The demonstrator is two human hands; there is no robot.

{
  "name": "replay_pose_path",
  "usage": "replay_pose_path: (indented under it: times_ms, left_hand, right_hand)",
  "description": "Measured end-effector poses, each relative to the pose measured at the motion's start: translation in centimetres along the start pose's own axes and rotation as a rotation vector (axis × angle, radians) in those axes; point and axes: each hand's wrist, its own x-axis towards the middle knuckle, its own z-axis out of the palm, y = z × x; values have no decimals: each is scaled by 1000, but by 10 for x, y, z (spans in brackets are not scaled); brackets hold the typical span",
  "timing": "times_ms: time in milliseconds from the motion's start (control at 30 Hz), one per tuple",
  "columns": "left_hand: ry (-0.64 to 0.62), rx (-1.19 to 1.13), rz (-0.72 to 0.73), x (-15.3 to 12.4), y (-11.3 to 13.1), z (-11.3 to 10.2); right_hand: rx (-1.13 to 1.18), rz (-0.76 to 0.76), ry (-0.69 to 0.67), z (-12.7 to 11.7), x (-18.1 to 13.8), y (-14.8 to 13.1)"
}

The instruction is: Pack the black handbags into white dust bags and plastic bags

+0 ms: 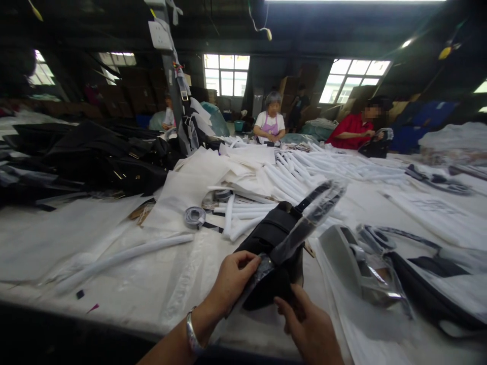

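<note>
A black handbag (274, 228) lies on the worktable in front of me, its strap wrapped in clear plastic film (304, 230) and rising toward the upper right. My left hand (234, 279), with a silver bangle at the wrist, pinches the plastic-wrapped strap at the near end of the bag. On the other side, my right hand (308, 322) has its thumb and fingers closed at the edge of a black flap (268, 291) of the bag. Part of those right fingers is hidden behind the flap.
A grey tape dispenser (338, 253) and another black bag (429, 289) are at right. White foam tubes (297, 172) and paper sheets (198, 177) cover the middle. A grey strap roll (195, 217) lies left of the bag. Black bags (95, 152) are piled left. Co-workers sit opposite.
</note>
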Motion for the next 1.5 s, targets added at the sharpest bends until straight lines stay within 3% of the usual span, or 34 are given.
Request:
replay_pose_path:
  times_ms: [133, 200, 267, 333, 433, 500, 667, 800, 1033, 1300, 1500]
  left_hand:
    - [-32, -93, -93, -8, 1, 10]
    - [-43, -123, -128, -13, -1, 18]
    - [-47, -135, -152, -16, -5, 26]
    - [-46, -141, -162, -17, -9, 33]
    - [-28, -140, -149, -16, -15, 43]
    - [2, -116, -116, -15, -17, 48]
    - [102, 7, 19, -16, -21, 53]
    - [173, 92, 104, -17, -22, 53]
    - [198, 55, 89, -17, -27, 44]
    - [76, -55, -79, -27, -41, 36]
    - [123, -37, -28, -25, -46, 42]
  right_hand:
    - [-217, -253, -331, -42, 35, 1]
    - [-347, -318, -418, -68, 50, 5]
    - [-395, -334, -423, -87, 56, 10]
    - [-338, -289, -333, -94, 49, 13]
    - [-116, -124, -59, -78, 20, 9]
    - [33, -17, 53, -57, -2, 1]
    - [183, 46, -34, -12, -17, -10]
    - [247, 97, 46, 2, -2, -16]
    - [358, 191, 19, 16, 10, -31]
    - [388, 258, 2, 18, 14, -23]
    - [415, 311, -81, 15, 24, -15]
